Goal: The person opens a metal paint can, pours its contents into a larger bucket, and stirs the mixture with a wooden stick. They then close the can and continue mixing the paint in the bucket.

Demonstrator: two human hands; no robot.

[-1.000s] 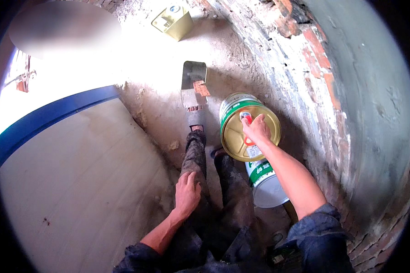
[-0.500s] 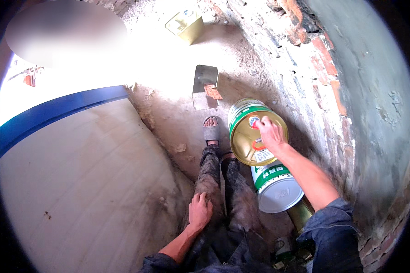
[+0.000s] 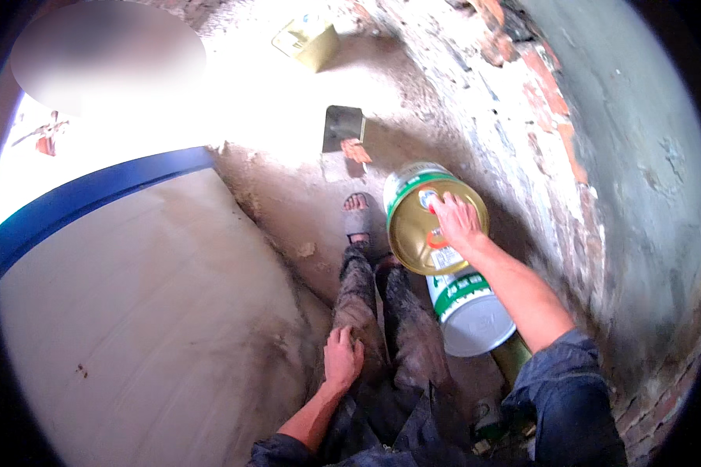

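Note:
My right hand (image 3: 458, 223) reaches onto the gold lid (image 3: 413, 237) of a white and green metal drum (image 3: 401, 183). Its fingers are bent and closed around a small red cap (image 3: 433, 206) near the lid's far edge, mostly covered by the fingertips. The drum leans, its lid tilted toward me. A white and green bucket (image 3: 479, 323) with a pale lid sits just nearer, partly behind the drum. My left hand (image 3: 343, 358) holds nothing and lies on my dusty left trouser leg, fingers stretched loosely over the knee.
Ahead stands an open metal can (image 3: 344, 124) with brick pieces (image 3: 356, 151) at its mouth. Farther off is a square gold can (image 3: 308, 45). A crumbling brick wall (image 3: 549, 101) runs along the right. A large whitish panel (image 3: 132, 296) with a blue edge (image 3: 109, 184) fills the left.
The view has shifted slightly. My right hand stays at the red cap, its fingers a little changed in position. My left hand rests where it was.

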